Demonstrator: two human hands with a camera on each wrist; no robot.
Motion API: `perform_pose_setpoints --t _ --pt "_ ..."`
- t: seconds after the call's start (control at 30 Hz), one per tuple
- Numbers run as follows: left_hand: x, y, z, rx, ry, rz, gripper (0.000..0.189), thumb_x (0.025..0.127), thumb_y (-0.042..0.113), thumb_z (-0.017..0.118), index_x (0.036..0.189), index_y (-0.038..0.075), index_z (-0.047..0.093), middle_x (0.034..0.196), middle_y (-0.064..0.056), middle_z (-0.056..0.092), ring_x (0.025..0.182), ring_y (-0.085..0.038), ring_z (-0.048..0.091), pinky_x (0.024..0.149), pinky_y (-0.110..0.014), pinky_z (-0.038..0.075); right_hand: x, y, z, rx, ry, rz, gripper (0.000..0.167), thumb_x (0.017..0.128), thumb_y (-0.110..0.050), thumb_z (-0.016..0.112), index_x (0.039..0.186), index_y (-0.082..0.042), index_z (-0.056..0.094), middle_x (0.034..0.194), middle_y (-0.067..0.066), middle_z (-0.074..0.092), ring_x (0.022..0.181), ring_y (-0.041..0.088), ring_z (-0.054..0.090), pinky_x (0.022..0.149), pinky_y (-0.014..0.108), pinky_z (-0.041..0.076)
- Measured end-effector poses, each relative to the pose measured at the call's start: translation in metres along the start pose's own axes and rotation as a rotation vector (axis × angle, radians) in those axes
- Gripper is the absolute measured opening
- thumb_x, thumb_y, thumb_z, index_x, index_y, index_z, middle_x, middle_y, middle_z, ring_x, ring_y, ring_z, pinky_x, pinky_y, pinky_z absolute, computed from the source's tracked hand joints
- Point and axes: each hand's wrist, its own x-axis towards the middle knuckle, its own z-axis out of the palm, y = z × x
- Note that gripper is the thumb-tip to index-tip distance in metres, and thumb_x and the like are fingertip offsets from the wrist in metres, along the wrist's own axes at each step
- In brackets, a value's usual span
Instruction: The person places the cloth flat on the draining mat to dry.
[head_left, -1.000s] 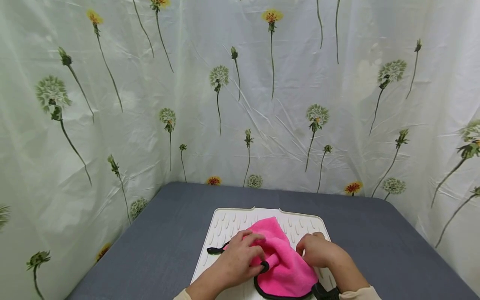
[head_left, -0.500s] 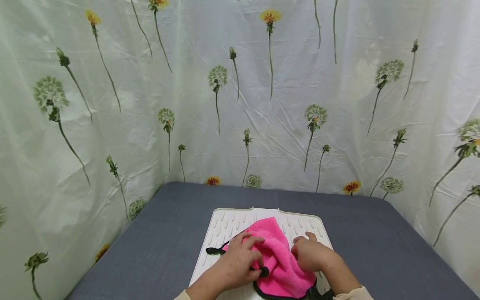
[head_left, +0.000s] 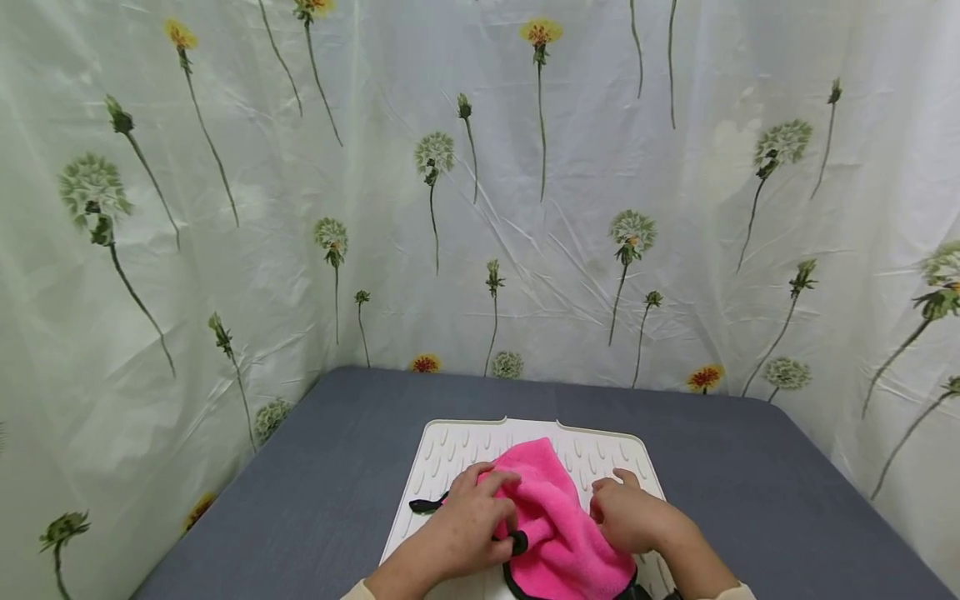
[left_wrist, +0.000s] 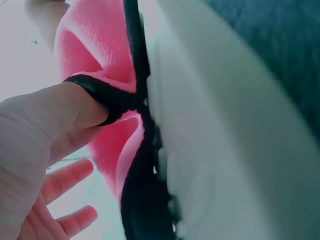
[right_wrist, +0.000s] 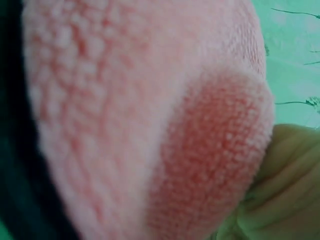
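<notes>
A fluffy pink cloth (head_left: 536, 471) with black edging lies rumpled on a white ribbed mat (head_left: 442, 442). My left hand (head_left: 468, 521) pinches its near-left black edge, and the left wrist view shows the thumb (left_wrist: 85, 102) pressed against that black trim (left_wrist: 107, 95), pulling it into a gather. Two other fingers stick out below. At the cloth's right side, my right hand (head_left: 637, 512) grips a fold with bent fingers. Pink pile (right_wrist: 125, 100) fills most of the right wrist view and hides those fingertips. A black loop (head_left: 426, 506) sticks out at the cloth's left.
The mat lies on a dark grey table (head_left: 360, 450), with a raised rim and a notch at its far edge. Behind and at both sides hangs a pale curtain (head_left: 405, 225) printed with dandelions. Cream sleeves appear at the bottom.
My right hand shifted slightly left onto the cloth, its fingers closing on the fold. My left hand kept its pinch on the black edge, nearly in place. The head view tilted slightly.
</notes>
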Motion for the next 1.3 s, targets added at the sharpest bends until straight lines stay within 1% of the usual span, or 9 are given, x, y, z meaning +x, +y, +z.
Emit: perform_pose_setpoints --t 0.07,0.17,0.37,0.47,0.57,0.7,0.8,1.0,1.3 --pt "0.0 -0.001 -0.003 -0.006 -0.01 -0.023 0.013 0.081 0.033 0.079 0.073 0.03 0.07 0.132 0.002 0.063 0.127 -0.032 0.052 0.103 -0.054 0.045 0.0 0.001 -0.002 0.018 -0.005 0.025 0.019 0.085 -0.009 0.064 0.067 -0.013 0.065 0.071 -0.007 0.06 0.118 0.034 0.063 0.114 0.066 0.027" --pt "-0.002 -0.003 -0.007 0.001 -0.019 -0.032 0.015 0.082 0.034 0.079 0.072 0.029 0.068 0.133 0.002 0.063 0.127 -0.032 0.051 0.105 -0.055 0.044 -0.001 0.003 -0.004 0.026 -0.004 0.048 0.019 0.086 -0.011 0.065 0.067 -0.013 0.065 0.071 -0.006 0.062 0.117 0.035 0.063 0.114 0.066 0.026" --pt "-0.007 -0.009 -0.013 0.073 0.025 0.026 0.016 0.077 0.028 0.08 0.069 0.026 0.066 0.13 0.0 0.064 0.127 -0.033 0.052 0.105 -0.054 0.044 -0.007 0.01 -0.007 0.016 0.03 0.085 0.025 0.086 -0.012 0.066 0.062 -0.015 0.059 0.065 -0.006 0.056 0.113 0.036 0.064 0.113 0.066 0.028" --pt "-0.009 -0.013 -0.017 0.1 0.017 0.038 0.015 0.075 0.026 0.08 0.068 0.027 0.067 0.13 0.0 0.065 0.128 -0.035 0.052 0.104 -0.055 0.044 -0.009 0.013 -0.007 0.011 0.051 0.106 0.026 0.085 -0.01 0.066 0.061 -0.015 0.058 0.063 -0.006 0.052 0.108 0.033 0.065 0.113 0.066 0.027" --pt "-0.009 -0.016 -0.022 0.096 -0.026 0.025 0.016 0.075 0.024 0.08 0.069 0.027 0.066 0.133 -0.001 0.064 0.13 -0.036 0.05 0.105 -0.057 0.043 -0.012 0.017 -0.007 -0.012 0.087 0.102 0.026 0.085 -0.009 0.067 0.061 -0.015 0.058 0.063 -0.005 0.05 0.09 0.025 0.064 0.111 0.067 0.029" --pt "-0.011 -0.02 -0.024 0.081 -0.068 0.008 0.017 0.076 0.022 0.08 0.069 0.026 0.064 0.136 -0.001 0.062 0.133 -0.036 0.048 0.106 -0.058 0.042 -0.016 0.022 -0.007 -0.06 0.149 0.079 0.025 0.083 -0.009 0.068 0.06 -0.015 0.059 0.062 -0.006 0.049 0.069 0.015 0.055 0.107 0.066 0.033" --pt "-0.014 -0.025 -0.024 0.083 -0.062 0.007 0.019 0.075 0.022 0.08 0.069 0.026 0.063 0.136 -0.002 0.062 0.132 -0.036 0.048 0.106 -0.058 0.042 -0.019 0.024 -0.006 -0.075 0.176 0.08 0.024 0.08 -0.009 0.068 0.059 -0.016 0.059 0.061 -0.007 0.049 0.066 0.013 0.053 0.106 0.066 0.035" --pt "-0.021 -0.032 -0.023 0.084 -0.011 0.015 0.02 0.071 0.019 0.08 0.068 0.027 0.061 0.132 -0.002 0.064 0.129 -0.038 0.05 0.104 -0.058 0.043 -0.023 0.027 -0.008 -0.055 0.153 0.136 0.025 0.08 -0.008 0.069 0.058 -0.016 0.059 0.058 -0.007 0.049 0.059 0.007 0.048 0.108 0.064 0.035" --pt "-0.024 -0.039 -0.027 0.074 -0.017 -0.002 0.021 0.07 0.016 0.079 0.067 0.026 0.06 0.13 -0.003 0.064 0.128 -0.039 0.05 0.103 -0.06 0.042 -0.028 0.026 -0.012 -0.108 0.131 0.171 0.027 0.079 -0.009 0.067 0.055 -0.016 0.057 0.051 -0.008 0.052 0.056 0.008 0.052 0.108 0.062 0.037"
